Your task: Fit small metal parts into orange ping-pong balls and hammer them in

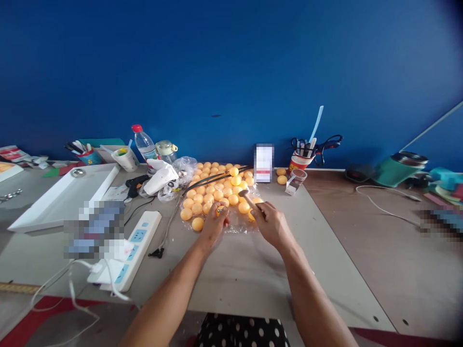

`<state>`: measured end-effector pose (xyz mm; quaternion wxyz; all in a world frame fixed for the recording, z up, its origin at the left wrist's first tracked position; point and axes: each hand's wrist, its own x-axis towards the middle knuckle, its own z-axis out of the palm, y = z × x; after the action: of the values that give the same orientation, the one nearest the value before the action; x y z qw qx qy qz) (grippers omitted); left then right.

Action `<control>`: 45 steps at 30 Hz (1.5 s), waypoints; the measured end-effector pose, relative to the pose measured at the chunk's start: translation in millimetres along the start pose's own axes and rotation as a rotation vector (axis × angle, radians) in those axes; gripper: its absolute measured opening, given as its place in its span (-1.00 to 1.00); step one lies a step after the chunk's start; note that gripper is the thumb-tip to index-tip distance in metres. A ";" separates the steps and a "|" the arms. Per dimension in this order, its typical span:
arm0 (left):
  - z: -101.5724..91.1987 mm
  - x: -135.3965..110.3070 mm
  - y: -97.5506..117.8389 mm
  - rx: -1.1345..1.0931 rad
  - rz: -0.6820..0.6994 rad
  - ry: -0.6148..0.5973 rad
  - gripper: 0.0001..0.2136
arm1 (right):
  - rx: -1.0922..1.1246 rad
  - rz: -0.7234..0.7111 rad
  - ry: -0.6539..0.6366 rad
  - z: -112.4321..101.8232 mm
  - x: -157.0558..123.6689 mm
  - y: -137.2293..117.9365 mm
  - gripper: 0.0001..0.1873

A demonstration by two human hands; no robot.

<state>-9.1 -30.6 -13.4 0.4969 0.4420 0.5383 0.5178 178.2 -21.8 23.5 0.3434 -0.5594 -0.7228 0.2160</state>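
Note:
A heap of several orange balls (213,189) lies on clear plastic in the middle of the grey table (238,270). My left hand (214,222) is closed on one orange ball (220,210) at the heap's near edge. My right hand (270,222) is closed on a thin tool (248,197) whose tip points up and left over the balls. A black curved strip (217,176) lies across the heap.
A white glue gun (159,180) and a bottle (143,142) stand left of the heap. A white power strip (130,250) and a white tray (61,195) lie further left. A cup of scissors (300,161) and a small clear cup (297,177) stand behind on the right. A white cable (383,206) crosses the right table.

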 end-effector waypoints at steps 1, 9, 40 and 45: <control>-0.2 0.7 -1.7 -0.026 0.005 0.005 -0.71 | -0.013 0.030 0.047 -1.0 1.6 3.7 -0.86; -1.9 3.9 -5.8 0.003 0.031 0.017 -0.77 | -0.206 0.341 0.244 -11.3 16.6 40.1 -0.80; 0.7 -1.4 7.6 0.084 0.020 -0.003 -0.80 | -0.187 0.148 0.511 8.1 18.7 49.0 -0.75; -0.5 -1.9 9.0 -0.003 -0.006 -0.027 -0.86 | 0.047 -0.293 0.259 24.4 2.1 3.1 -0.76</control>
<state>-9.7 -31.9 -4.3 0.5063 0.4465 0.5319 0.5112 161.9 -17.2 5.5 0.4743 -0.4632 -0.7410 0.1065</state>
